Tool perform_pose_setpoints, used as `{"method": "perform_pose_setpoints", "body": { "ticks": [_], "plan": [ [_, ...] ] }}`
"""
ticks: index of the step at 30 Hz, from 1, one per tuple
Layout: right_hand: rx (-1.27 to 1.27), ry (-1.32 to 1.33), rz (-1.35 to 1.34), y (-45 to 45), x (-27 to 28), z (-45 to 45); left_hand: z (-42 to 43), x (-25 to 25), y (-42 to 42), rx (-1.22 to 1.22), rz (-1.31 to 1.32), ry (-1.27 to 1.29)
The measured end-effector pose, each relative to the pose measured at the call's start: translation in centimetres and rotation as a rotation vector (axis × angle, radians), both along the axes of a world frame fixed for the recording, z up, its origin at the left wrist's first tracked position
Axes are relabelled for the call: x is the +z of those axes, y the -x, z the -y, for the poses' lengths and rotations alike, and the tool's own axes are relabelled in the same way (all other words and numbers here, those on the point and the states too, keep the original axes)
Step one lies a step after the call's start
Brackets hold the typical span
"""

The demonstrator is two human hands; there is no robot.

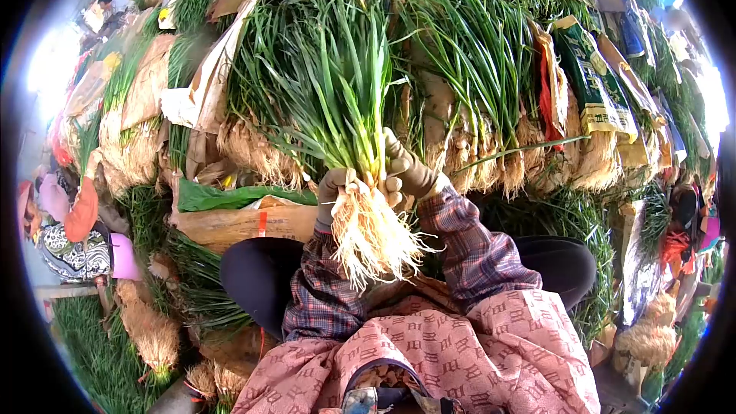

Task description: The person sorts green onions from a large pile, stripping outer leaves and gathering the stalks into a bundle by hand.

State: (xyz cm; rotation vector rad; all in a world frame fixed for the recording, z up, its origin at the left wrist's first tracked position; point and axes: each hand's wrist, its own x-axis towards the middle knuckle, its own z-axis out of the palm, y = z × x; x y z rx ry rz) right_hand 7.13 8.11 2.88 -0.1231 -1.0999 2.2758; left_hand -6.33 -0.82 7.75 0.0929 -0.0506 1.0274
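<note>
A bunch of green onions (349,100) stands upright in front of me, green leaves pointing away and pale, stringy roots (376,234) hanging toward my lap. My left hand (334,190), in a greyish glove, is closed around the left side of the bunch just above the roots. On the other side my right hand (410,169), gloved too, wraps the white stems with its fingers. More green onions (475,69) lie in a row behind the bunch, their roots toward me. One long thin leaf (529,149) sticks out to the right past my right hand.
Brown paper sheets (230,226) and a green plastic sheet (238,195) lie left of my hands. A dark green printed bag (590,69) rests among the onions at right. Another person's orange sleeve (82,211) shows at far left. Root bundles (149,330) lie near my left knee.
</note>
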Motion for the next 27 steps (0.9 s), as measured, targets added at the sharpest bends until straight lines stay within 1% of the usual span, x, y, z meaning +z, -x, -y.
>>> {"method": "perform_pose_setpoints", "body": {
  "ticks": [1,2,3,4,5,6,8,9,10,11,12,13,14,15,16,17,18,20,21,22,23,24,25,27],
  "plan": [
    [0.006,-0.005,0.074,-0.3,0.6,0.5,0.3,0.0,0.1,0.028,-0.040,0.023],
    [0.003,-0.020,0.154,-0.7,1.1,0.9,0.7,0.0,0.4,0.084,-0.138,0.054],
    [-0.009,-0.045,0.257,-1.7,1.7,1.2,0.8,0.0,0.7,-0.005,-0.062,0.086],
    [-0.049,0.005,0.505,-2.9,4.1,1.9,0.6,-0.2,0.6,-0.044,-0.032,0.061],
    [-0.174,-0.301,0.620,-3.2,1.1,1.0,0.4,-0.4,0.5,-0.083,-0.003,0.035],
    [-0.140,-0.219,0.530,-4.1,0.9,1.0,0.2,-0.7,0.6,-0.144,-0.027,-0.048],
    [-0.279,-0.075,0.411,-5.9,5.6,1.8,1.2,-0.5,0.5,-0.005,-0.248,0.035],
    [-0.310,0.031,0.324,-7.1,6.8,1.5,0.8,-0.7,0.3,0.055,-0.325,-0.083],
    [-0.340,0.136,0.240,-8.6,7.5,1.0,0.8,-0.9,0.3,0.102,-0.268,-0.155],
    [-0.162,0.131,-0.022,-10.2,7.4,0.5,0.7,-0.9,0.3,0.148,-0.207,-0.225],
    [-0.172,-0.370,0.445,-10.5,6.3,0.2,0.1,-0.8,0.0,0.194,-0.185,-0.285],
    [-0.137,-0.913,0.867,-10.1,6.7,0.2,-0.4,-0.4,-0.2,0.240,-0.161,-0.344],
    [0.218,-1.068,1.277,-10.0,7.1,0.5,-1.1,-0.8,-0.9,0.259,-0.156,-0.360],
    [0.370,-1.120,1.598,-10.7,8.0,0.1,-2.0,-1.2,-1.1,0.212,-0.265,-0.286],
    [0.225,-1.120,1.953,-10.9,4.8,-2.9,-2.7,-1.7,-1.4,0.166,-0.373,-0.210],
    [-0.153,-0.997,2.082,-10.3,7.2,-4.5,-3.5,-2.9,-1.9,0.196,-0.483,-0.312],
    [-0.540,-0.847,2.163,-9.6,9.7,-5.9,-3.9,-4.0,-2.6,0.152,-0.372,-0.344],
    [-0.493,-0.704,2.320,-9.3,8.7,-9.4,-3.4,-5.9,-4.1,0.085,-0.173,-0.132],
    [-0.379,-0.724,2.280,-11.0,4.6,-11.8,-3.2,-5.2,-3.8,0.111,-0.328,-0.185],
    [-0.466,-0.830,2.276,-11.6,2.7,-13.1,-3.4,-6.4,-4.4,0.159,-0.224,-0.080],
    [-0.619,-0.893,2.216,-11.3,3.2,-12.4,-3.9,-9.2,-3.5,0.145,-0.221,-0.170],
    [-0.759,-0.955,2.151,-10.8,4.2,-10.6,-3.8,-10.3,-3.3,0.169,-0.283,-0.184],
    [-0.710,-0.828,1.994,-9.6,6.6,-8.4,-3.8,-9.4,-3.6,0.214,-0.389,-0.176],
    [-0.747,-0.903,1.638,-8.3,3.4,-5.8,-3.1,-6.9,-4.7,0.292,-0.645,-0.111]
  ]
}}
